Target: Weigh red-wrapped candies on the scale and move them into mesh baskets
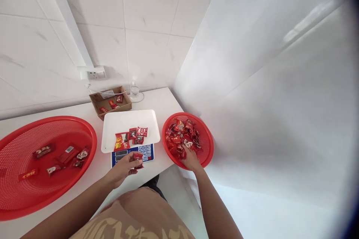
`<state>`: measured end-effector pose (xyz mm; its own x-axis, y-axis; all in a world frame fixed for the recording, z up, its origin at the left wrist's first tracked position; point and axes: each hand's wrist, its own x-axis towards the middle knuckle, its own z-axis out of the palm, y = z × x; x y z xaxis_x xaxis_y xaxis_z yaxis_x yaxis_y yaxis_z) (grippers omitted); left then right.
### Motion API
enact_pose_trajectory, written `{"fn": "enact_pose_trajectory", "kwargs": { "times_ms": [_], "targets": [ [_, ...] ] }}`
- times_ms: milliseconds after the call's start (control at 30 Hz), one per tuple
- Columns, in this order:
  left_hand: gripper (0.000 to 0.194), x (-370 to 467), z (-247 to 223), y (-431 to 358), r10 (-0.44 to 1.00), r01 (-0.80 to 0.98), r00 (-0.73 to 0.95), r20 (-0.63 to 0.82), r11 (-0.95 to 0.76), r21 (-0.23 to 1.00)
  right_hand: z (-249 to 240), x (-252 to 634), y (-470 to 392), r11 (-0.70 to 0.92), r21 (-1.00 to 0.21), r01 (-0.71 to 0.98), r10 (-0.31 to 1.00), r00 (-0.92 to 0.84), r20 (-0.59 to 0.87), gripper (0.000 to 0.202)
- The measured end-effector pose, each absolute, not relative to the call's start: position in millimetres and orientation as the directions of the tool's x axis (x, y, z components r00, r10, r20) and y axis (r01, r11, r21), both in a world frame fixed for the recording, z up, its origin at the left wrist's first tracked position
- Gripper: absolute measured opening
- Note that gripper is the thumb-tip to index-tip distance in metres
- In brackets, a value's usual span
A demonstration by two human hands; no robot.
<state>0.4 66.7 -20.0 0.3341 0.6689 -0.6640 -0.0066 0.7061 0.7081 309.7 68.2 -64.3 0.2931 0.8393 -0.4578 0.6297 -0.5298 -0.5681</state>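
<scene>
Left hand [123,169] pinching red packet [138,160] near front edge of surface [164,158]; right hand [191,160] in corner basket [205,145], can't tell its grip.

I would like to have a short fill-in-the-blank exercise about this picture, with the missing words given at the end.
1. The left hand holds a small packet whose main colour is ____.
2. The right hand reaches into a basket that stands to the ____ of the white tray in the picture.
3. The open box near the wall is made of brown ____.
4. Altogether, the number of red baskets in view is ____.

Missing words: red; right; cardboard; two.
</scene>
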Motion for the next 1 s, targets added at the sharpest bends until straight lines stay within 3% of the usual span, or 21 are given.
{"fn": "enact_pose_trajectory", "kwargs": {
  "times_ms": [67, 167, 300, 500, 567, 633, 733, 833, 933, 1000],
  "targets": [
    [0.047, 2, -20, 65, 0.66, -0.006, 0.306, -0.686, 0.722, 0.692, -74, 313, 80, -0.429, -0.543, 0.722, 0.876, 0.185, -0.446, 0.072],
    [0.046, 7, -20, 62, 0.641, -0.007, 0.268, -0.719, 0.748, 0.664, -87, 300, 106, -0.31, -0.554, 0.772, 0.901, 0.052, -0.431, 0.057],
    [0.042, 14, -17, 59, 0.64, -0.03, 0.255, -0.725, 0.754, 0.656, -103, 276, 143, -0.286, -0.406, 0.868, 0.859, 0.045, -0.509, 0.045],
    [0.043, 14, -10, 58, 0.663, -0.073, 0.171, -0.729, 0.746, 0.662, -116, 273, 157, -0.236, -0.407, 0.883, 0.876, 0.012, -0.482, 0.031],
    [0.045, 10, -11, 57, 0.661, -0.075, 0.144, -0.737, 0.749, 0.658, -112, 275, 155, -0.252, -0.441, 0.862, 0.908, 0.053, -0.415, 0.033],
    [0.045, 7, -13, 56, 0.659, -0.077, 0.139, -0.739, 0.751, 0.656, -103, 271, 152, -0.234, -0.562, 0.794, 0.962, 0.107, -0.25, 0.037],
    [0.043, 3, -14, 54, 0.656, -0.071, 0.145, -0.74, 0.753, 0.654, -87, 253, 149, -0.071, -0.753, 0.655, 0.997, 0.078, -0.026, 0.038],
    [0.045, 3, -16, 56, 0.652, -0.077, 0.149, -0.743, 0.757, 0.649, -74, 228, 147, 0.037, -0.749, 0.662, 0.995, -0.096, -0.036, 0.037],
    [0.048, 4, -19, 60, 0.66, -0.082, 0.175, -0.73, 0.749, 0.658, -65, 207, 139, 0.106, -0.678, 0.727, 0.991, -0.132, 0.012, 0.039],
    [0.053, 5, -22, 61, 0.681, -0.084, 0.203, -0.703, 0.728, 0.681, -59, 197, 129, 0.137, -0.705, 0.696, 0.987, -0.157, 0.037, 0.037]
  ]
}}
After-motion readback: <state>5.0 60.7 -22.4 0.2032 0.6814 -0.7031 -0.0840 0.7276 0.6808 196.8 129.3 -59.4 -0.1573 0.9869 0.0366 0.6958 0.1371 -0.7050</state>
